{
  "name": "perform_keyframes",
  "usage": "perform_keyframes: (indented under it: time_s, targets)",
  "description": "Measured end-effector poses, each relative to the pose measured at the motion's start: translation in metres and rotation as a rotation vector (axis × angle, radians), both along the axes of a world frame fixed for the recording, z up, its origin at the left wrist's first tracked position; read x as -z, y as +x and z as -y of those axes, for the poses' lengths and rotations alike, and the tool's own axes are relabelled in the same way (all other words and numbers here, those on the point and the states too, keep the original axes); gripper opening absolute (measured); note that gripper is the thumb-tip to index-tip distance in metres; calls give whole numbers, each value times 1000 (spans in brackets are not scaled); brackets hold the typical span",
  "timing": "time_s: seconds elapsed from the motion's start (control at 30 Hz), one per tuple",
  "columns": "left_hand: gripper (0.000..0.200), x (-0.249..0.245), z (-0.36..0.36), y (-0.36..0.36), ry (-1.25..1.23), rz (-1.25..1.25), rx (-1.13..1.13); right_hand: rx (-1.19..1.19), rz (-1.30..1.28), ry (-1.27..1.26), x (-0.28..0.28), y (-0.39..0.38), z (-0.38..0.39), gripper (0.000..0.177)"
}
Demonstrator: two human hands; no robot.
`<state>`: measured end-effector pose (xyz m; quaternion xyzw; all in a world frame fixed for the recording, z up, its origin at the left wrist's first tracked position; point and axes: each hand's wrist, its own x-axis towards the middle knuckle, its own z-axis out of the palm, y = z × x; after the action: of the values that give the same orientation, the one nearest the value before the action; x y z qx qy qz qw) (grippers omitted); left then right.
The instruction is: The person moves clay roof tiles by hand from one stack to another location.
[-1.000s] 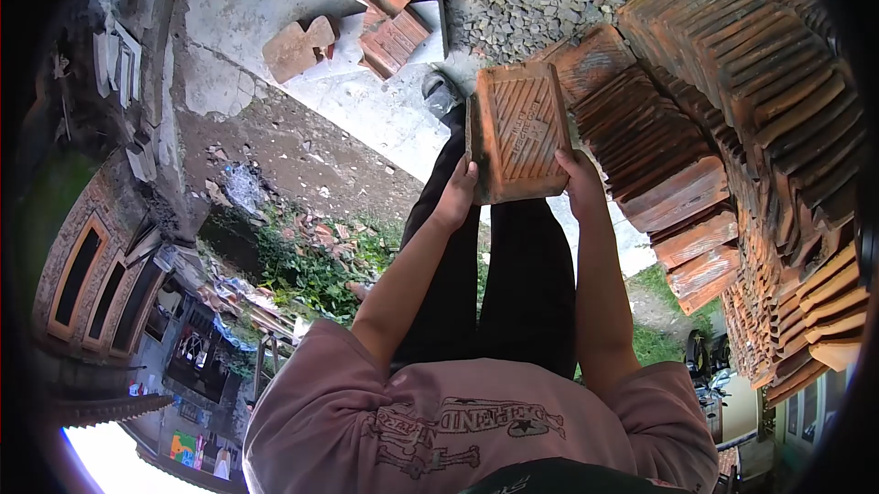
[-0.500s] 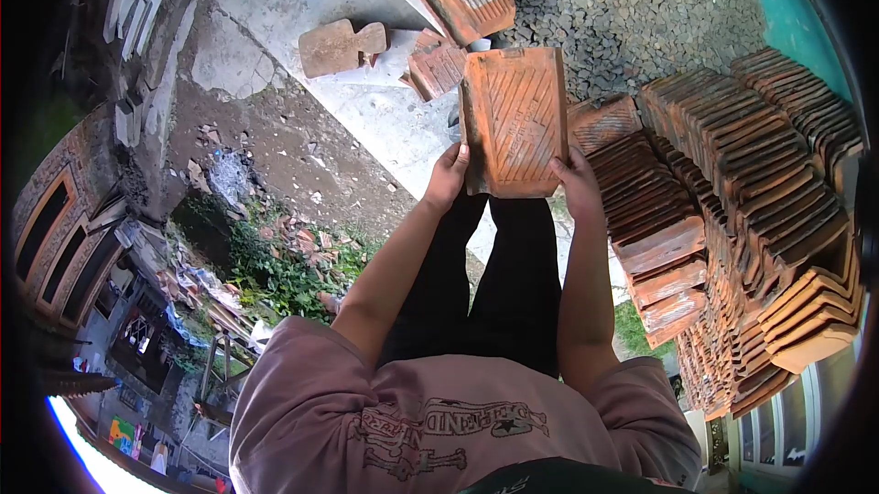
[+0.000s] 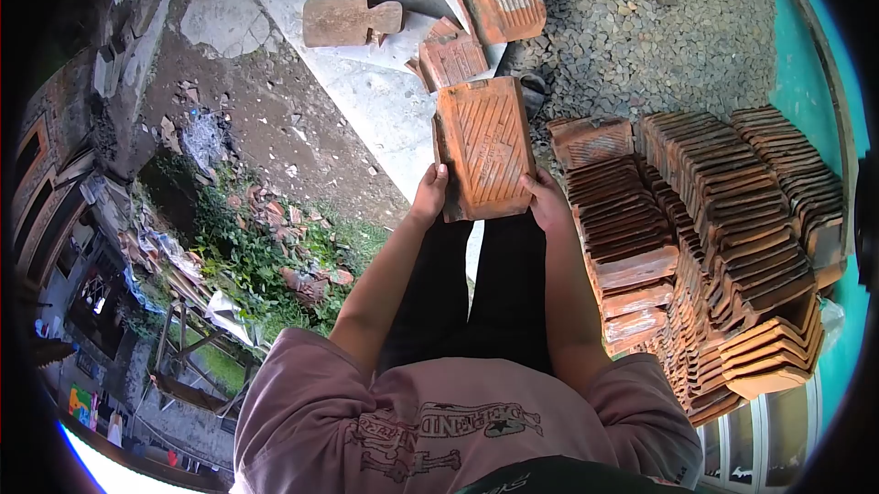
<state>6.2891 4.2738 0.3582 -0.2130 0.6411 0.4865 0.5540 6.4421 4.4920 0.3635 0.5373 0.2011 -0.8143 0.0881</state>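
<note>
The tile (image 3: 485, 153) is held at its sides by fingers of the left hand (image 3: 430, 194) and right hand (image 3: 550, 200); even pressure is advised.

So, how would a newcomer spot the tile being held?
Find the tile stacks at right, then go left to the dark trousers. Just above them in view, left hand and right hand grip the grooved tile, the only one held.
</note>
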Motion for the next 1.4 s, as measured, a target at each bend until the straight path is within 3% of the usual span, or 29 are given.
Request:
perform_keyframes:
  time_s: [0.17, 0.23, 0.4, 0.43, 0.53, 0.63, 0.73, 0.83, 0.93, 1.1, 1.17, 1.23, 1.4]
  targets:
    - [61, 16, -27, 0, -39, -10, -112, -53, -15, 41, 2, -16, -37, 39]
    - [65, 30, -50, -10, 69, -54, -94, -81, 0, 80, 2, -29, -62, 38]
    - [57, 83, -115, -75, -55, -412, 246, -259, -82, 229, 32, -100, -141, 36]
    - [58, 77, -131, -106, -130, -439, 422, -278, -80, 225, 44, -115, -155, 37]
    - [61, 88, -170, -169, -221, -536, 533, -320, -43, 258, 77, -171, -190, 40]
    - [57, 119, -196, -215, -295, -515, 550, -384, -66, 266, 103, -222, -220, 43]
    - [51, 168, -201, -229, -165, -498, 316, -500, -76, 290, 132, -249, -242, 47]
    - [52, 186, -209, -230, -258, -431, 306, -639, -42, 364, 153, -262, -257, 57]
    - [51, 183, -214, -230, -304, -435, 385, -756, -32, 462, 175, -265, -264, 74]
    - [51, 145, -227, -232, -447, -532, 502, -1016, -3, 649, 172, -270, -262, 71]
    - [53, 134, -230, -227, -483, -649, 293, -1103, 16, 710, 179, -268, -259, 69]
    - [55, 130, -228, -224, -466, -699, 304, -1188, 60, 873, 201, -266, -255, 67]
    - [59, 141, -227, -218, -461, -777, 206, -1086, 24, 691, 186, -269, -256, 71]
